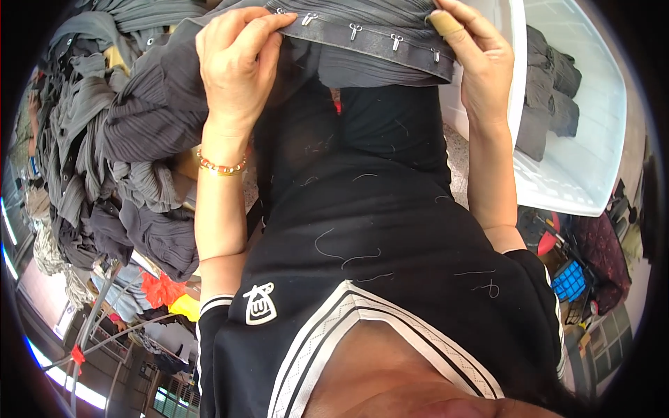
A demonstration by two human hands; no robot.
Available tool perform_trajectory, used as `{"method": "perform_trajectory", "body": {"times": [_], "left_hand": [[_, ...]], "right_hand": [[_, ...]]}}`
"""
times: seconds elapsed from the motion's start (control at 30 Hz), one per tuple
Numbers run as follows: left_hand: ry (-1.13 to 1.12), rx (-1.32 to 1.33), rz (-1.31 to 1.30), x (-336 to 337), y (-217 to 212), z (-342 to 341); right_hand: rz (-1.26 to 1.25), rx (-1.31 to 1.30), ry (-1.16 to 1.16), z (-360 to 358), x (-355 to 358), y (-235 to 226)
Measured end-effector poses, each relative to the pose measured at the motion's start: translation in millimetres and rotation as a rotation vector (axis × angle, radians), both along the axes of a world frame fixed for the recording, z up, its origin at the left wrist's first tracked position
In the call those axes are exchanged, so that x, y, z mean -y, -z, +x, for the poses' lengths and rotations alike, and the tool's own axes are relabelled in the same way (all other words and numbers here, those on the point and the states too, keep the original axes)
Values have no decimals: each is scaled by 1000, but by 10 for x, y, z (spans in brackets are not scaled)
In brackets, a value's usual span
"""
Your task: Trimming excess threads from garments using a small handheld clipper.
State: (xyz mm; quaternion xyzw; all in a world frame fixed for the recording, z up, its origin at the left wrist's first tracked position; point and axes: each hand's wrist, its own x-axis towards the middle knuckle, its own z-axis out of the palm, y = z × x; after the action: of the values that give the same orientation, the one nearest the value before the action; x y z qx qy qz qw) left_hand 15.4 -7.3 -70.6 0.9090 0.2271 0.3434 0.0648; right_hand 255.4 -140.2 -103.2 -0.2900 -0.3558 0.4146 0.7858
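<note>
A dark grey pleated garment [383,66] is stretched across my lap at the top of the view. Along its black band [334,38] runs a row of several metal hooks [355,31]. My left hand [240,59] pinches the band at its left part, thumb and forefinger closed beside a hook. At the band's right end my right hand [484,59] grips the cloth between thumb and fingers, and a tan wrapping [446,23] covers one fingertip. The cloth's far side is cut off by the frame.
On the left lies a large heap of dark grey garments [132,125]. A white plastic bin [582,164] stands on the right, with folded dark grey garments [547,90] inside. Lower right are a blue basket-like item [568,282] and a dark red cloth [599,258]. Metal bars [94,313] stand lower left.
</note>
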Motion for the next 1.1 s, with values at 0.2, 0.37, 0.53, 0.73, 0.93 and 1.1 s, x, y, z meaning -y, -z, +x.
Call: {"method": "perform_trajectory", "body": {"times": [0.2,0.37,0.53,0.73,0.93,1.1], "left_hand": [[-179,99,-66,-81,290,-191],[-164,33,-236,123,119,-119],[-27,190,-373,356,-235,-12],[115,147,-401,317,-149,241],[177,112,-229,119,60,374],[286,454,-192,58,214,439]], "right_hand": [[124,-235,-69,-231,-441,-245],[151,-218,-106,-240,-574,-255],[219,-252,-37,-212,-466,-239],[-266,898,502,-150,-84,-605],[-221,1090,380,-47,135,-516],[-263,1147,329,-20,174,-524]]}}
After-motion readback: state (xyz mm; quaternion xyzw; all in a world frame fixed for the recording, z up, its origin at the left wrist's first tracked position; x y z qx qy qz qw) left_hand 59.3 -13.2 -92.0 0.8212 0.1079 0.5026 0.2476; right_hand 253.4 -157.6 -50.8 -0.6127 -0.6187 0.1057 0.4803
